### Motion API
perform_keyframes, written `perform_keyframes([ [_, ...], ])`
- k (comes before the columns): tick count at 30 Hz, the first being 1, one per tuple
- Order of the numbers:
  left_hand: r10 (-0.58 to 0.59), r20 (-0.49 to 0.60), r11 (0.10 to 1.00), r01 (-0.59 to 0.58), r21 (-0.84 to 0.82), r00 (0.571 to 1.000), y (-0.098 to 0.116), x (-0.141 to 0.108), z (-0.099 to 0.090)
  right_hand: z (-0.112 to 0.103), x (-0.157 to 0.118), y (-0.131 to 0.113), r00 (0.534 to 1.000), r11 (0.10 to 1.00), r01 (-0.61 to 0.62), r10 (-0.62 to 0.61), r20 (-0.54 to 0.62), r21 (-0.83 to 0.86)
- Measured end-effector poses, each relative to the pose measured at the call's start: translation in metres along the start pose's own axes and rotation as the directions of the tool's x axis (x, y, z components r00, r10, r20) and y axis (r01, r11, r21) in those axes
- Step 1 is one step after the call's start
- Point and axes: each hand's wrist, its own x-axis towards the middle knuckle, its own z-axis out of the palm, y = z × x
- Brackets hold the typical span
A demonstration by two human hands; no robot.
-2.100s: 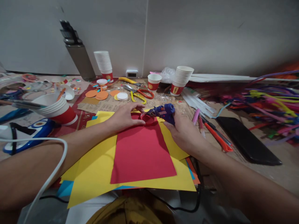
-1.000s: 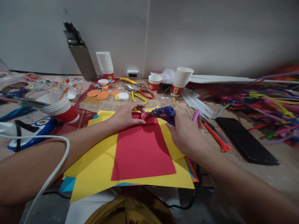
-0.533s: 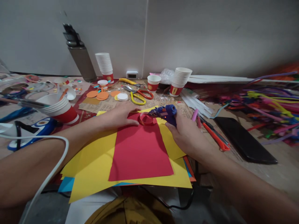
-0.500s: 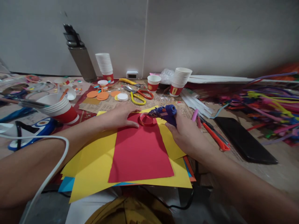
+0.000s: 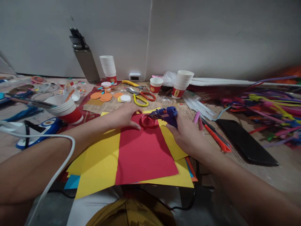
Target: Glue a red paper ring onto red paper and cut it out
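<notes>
My right hand [image 5: 187, 130] is wrapped round the handle of a blue hot glue gun [image 5: 168, 114], its nozzle pointing left. The tip sits at the rim of a thin red ring [image 5: 148, 125], which lies near the far edge of a sheet of red paper [image 5: 145, 157]. My left hand [image 5: 128, 116] rests on the paper's far left edge, thumb and fingers spread, left of the ring and apart from it. Beneath the red sheet are yellow sheets [image 5: 98, 166], with blue and orange paper showing at the edges.
Beyond the papers lie scissors [image 5: 141, 95], orange paper discs [image 5: 106, 97] and stacked paper cups [image 5: 183, 83]. More cups [image 5: 68, 110] and a white cable [image 5: 73, 147] are on the left. A black phone [image 5: 246, 142], a cutter [image 5: 217, 138] and pipe cleaners [image 5: 277, 110] lie right.
The view has shifted slightly, so the left and far things appear further right. Both hands and the glue gun keep nearly the same place around the ring.
</notes>
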Motion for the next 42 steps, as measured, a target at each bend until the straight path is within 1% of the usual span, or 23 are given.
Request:
perform_keyframes([
  [3,-0.059,0.011,0.998,0.059,-0.033,0.998,0.001,0.000,-0.005,-0.002,0.000,-0.001,1.000,1.000,0.015,-0.015,-0.007,0.012],
  [6,-0.125,0.036,0.990,0.127,-0.056,0.991,-0.001,-0.001,-0.009,-0.005,0.000,-0.005,1.000,1.000,-0.002,0.002,0.011,0.029],
  [10,-0.240,0.065,0.968,0.244,-0.063,0.969,-0.005,-0.001,-0.012,-0.007,0.000,-0.011,0.999,0.997,-0.023,0.020,0.042,0.080],
  [14,-0.339,0.108,0.940,0.340,0.010,0.935,-0.008,-0.003,-0.016,-0.007,0.001,-0.013,0.999,0.993,-0.012,0.008,0.034,0.121],
  [18,-0.393,0.141,0.918,0.378,0.121,0.909,-0.011,-0.005,-0.024,-0.007,0.001,-0.012,1.000,0.988,0.023,-0.026,0.017,0.155],
  [20,-0.351,0.126,0.936,0.345,0.071,0.928,-0.011,-0.005,-0.026,-0.007,0.001,-0.013,0.999,0.983,0.037,-0.041,0.019,0.179],
  [22,-0.252,0.085,0.963,0.258,-0.075,0.964,-0.011,-0.004,-0.026,-0.007,0.001,-0.014,0.998,0.976,0.054,-0.058,0.011,0.213],
  [24,-0.158,0.019,0.960,0.158,-0.230,0.987,-0.010,-0.003,-0.020,-0.006,0.003,-0.015,0.998,0.968,0.069,-0.070,-0.004,0.241],
  [26,-0.108,-0.048,0.936,0.086,-0.342,0.993,-0.010,-0.002,-0.010,-0.004,0.005,-0.016,0.997,0.964,0.075,-0.075,-0.010,0.255],
  [29,-0.077,-0.107,0.882,0.017,-0.471,0.991,-0.010,-0.001,0.006,-0.001,0.009,-0.015,0.996,0.963,0.087,-0.089,-0.003,0.255],
  [32,-0.056,-0.137,0.844,-0.027,-0.535,0.989,-0.012,0.000,0.016,0.001,0.013,-0.014,0.993,0.962,0.117,-0.121,0.002,0.247],
  [35,-0.038,-0.141,0.833,-0.046,-0.551,0.989,-0.015,0.001,0.020,0.003,0.016,-0.015,0.986,0.955,0.163,-0.168,0.000,0.247],
  [42,-0.040,-0.176,0.799,-0.074,-0.597,0.984,-0.020,0.002,0.026,0.007,0.026,-0.025,0.987,0.975,0.149,-0.157,0.040,0.166],
])
